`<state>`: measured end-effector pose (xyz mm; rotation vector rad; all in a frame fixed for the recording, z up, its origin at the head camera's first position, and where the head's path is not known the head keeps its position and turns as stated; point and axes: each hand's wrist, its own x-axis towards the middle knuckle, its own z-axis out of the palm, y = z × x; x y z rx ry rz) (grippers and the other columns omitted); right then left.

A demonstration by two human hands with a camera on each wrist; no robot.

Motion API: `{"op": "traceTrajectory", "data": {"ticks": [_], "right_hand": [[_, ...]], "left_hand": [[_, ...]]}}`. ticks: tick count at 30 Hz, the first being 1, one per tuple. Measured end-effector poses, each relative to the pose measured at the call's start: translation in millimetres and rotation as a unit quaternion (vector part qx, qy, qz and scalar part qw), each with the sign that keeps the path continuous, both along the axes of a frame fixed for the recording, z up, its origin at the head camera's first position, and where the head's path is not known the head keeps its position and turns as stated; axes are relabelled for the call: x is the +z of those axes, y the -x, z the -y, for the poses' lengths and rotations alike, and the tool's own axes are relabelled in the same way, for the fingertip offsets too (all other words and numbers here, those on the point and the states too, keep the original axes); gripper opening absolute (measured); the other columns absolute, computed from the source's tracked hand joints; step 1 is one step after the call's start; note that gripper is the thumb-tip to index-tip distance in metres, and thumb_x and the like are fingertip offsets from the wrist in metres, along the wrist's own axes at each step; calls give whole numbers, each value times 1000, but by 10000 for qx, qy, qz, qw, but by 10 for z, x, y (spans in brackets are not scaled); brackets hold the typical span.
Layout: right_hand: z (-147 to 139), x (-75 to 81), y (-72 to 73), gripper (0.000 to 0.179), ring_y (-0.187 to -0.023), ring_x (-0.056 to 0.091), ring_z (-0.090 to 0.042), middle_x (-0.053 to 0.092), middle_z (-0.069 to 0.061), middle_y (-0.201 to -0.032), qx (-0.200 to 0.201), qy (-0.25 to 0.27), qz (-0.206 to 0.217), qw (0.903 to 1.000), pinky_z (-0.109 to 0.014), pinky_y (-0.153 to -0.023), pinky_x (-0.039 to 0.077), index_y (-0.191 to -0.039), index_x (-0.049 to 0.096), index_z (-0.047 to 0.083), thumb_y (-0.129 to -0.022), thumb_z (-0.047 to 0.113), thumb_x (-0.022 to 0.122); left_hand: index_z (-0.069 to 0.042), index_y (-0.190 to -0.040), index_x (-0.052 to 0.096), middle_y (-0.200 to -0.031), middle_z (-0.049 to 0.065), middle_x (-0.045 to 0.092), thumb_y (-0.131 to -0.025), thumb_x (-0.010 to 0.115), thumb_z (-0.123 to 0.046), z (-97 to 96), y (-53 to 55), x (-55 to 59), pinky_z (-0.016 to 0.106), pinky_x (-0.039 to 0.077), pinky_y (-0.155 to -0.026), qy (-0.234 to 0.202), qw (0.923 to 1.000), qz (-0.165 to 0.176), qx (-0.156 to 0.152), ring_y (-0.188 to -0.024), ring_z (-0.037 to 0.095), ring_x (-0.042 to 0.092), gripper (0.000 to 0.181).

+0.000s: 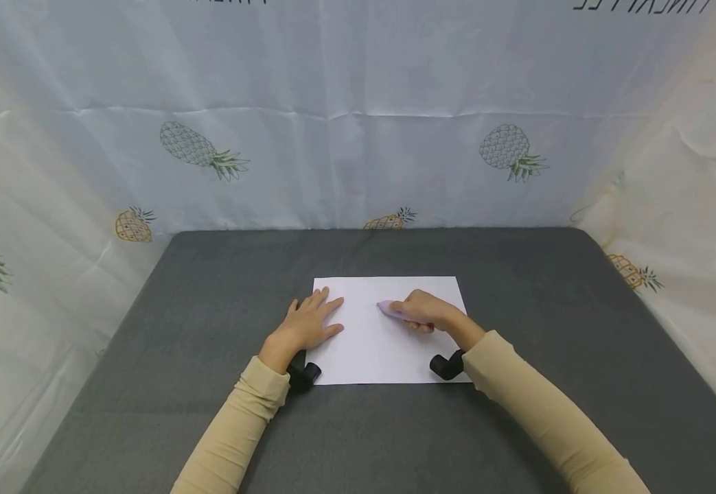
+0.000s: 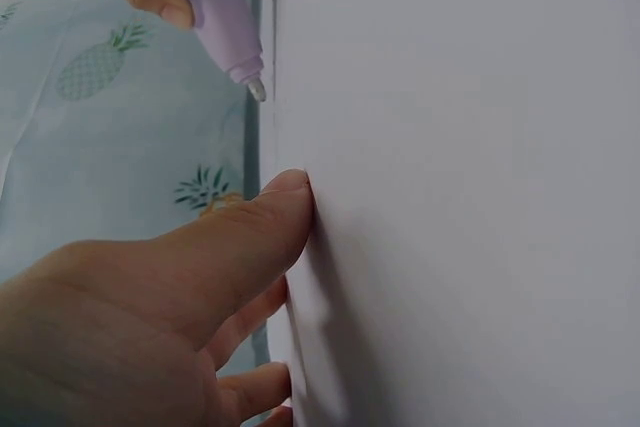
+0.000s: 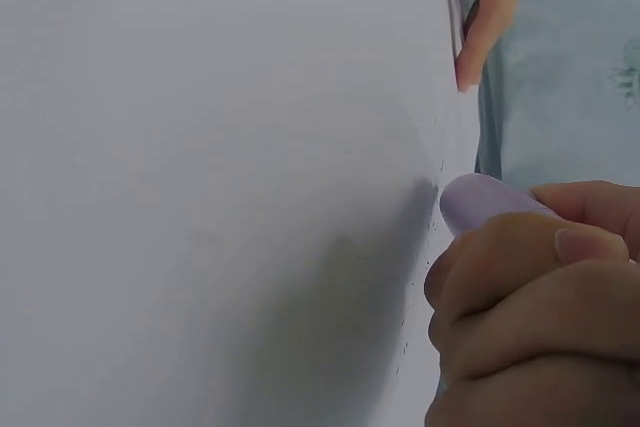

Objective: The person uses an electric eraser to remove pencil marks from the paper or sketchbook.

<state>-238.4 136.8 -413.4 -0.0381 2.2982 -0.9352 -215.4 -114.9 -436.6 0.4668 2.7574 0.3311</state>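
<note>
A white sheet of paper [image 1: 370, 357] lies flat on the dark table. My right hand [image 1: 428, 310] grips a lilac electric eraser [image 1: 384, 307], its narrow pale tip pointing left at the paper, as the left wrist view shows. In the right wrist view, small dark specks [image 3: 405, 347] dot the sheet near the eraser. My left hand [image 1: 305, 328] rests on the paper's left side with spread, straight fingers. Its thumb [image 2: 265, 217] lies against the sheet.
A dark grey cloth [image 1: 147, 384] covers the table. Black wrist mounts [image 1: 447, 365] stick out over the paper's lower corners. Pale curtains with pineapple prints [image 1: 358, 165] stand behind and at both sides.
</note>
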Motion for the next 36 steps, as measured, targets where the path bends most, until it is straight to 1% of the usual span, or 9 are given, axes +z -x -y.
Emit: {"op": "traceTrajectory", "data": {"ticks": [6,13,17,20,22,25,30,33,36], "right_hand": [[-62,-24,-20,45,-38,30,-7,40,4,-47,-90,349,-2,9994,-21,-39,25,-58,45,12,-94,39,48],[-150,-21,-30,46,-38,32,-8,41,4,-49,-90,465,-36,9989,-22,-40,26,-60,47,12,-96,41,48],[-203,-42,-36,44,-39,32,-9,42,3,-50,-126,542,-107,9984,-22,-41,27,-67,52,10,-96,42,48],[-244,-75,-40,41,-39,33,-8,43,4,-51,-247,659,-254,9972,-21,-40,29,-76,57,6,-96,41,50],[-275,-95,-43,40,-40,34,-8,44,4,-52,-376,756,-344,9958,-20,-40,30,-84,59,4,-96,41,51],[-329,-115,-59,37,-42,35,-8,46,4,-54,-678,889,-464,9926,-20,-41,32,-98,57,2,-95,39,55],[-453,-140,-100,43,-42,35,-7,48,5,-56,-1270,1200,-609,9827,-21,-42,31,-116,40,1,-91,30,60],[-535,-172,-123,43,-41,35,-6,49,5,-56,-1541,1365,-790,9754,-20,-42,31,-118,33,0,-91,23,59],[-607,-209,-142,40,-41,36,-5,49,5,-58,-1849,1450,-1021,9666,-20,-41,33,-116,31,-1,-93,20,56]], "left_hand": [[-20,-152,31,-163,14,16,-99,49,-42,-5,-4,0,65,15,-118,-12,10000,-60,-15,-151,36,18,60],[-21,-152,31,-163,15,16,-98,49,-42,-17,-24,32,65,15,-118,-23,10000,-50,9,-151,37,18,60],[-21,-152,31,-163,14,16,-98,49,-43,-17,-21,24,65,15,-118,11,10000,-58,-11,-151,36,18,60],[-21,-152,31,-164,14,16,-98,49,-43,-15,-14,9,65,15,-118,8,10000,-53,-14,-151,36,18,61],[-21,-152,30,-164,14,16,-98,49,-43,-16,-15,6,65,15,-118,11,10000,-58,-14,-151,36,18,61],[-21,-152,30,-163,14,16,-98,49,-43,-22,-23,15,65,15,-118,8,10000,-85,-27,-151,36,19,61],[-19,-152,31,-163,15,17,-99,49,-41,-23,-33,26,66,15,-118,-43,9999,-86,-54,-151,37,19,60],[-18,-151,32,-163,16,17,-99,50,-39,-16,-43,33,66,14,-117,-102,9999,-78,-44,-151,38,19,59],[-18,-151,32,-163,16,17,-99,49,-39,-8,-55,43,66,14,-118,-127,9999,-73,-22,-151,38,18,59]]}}
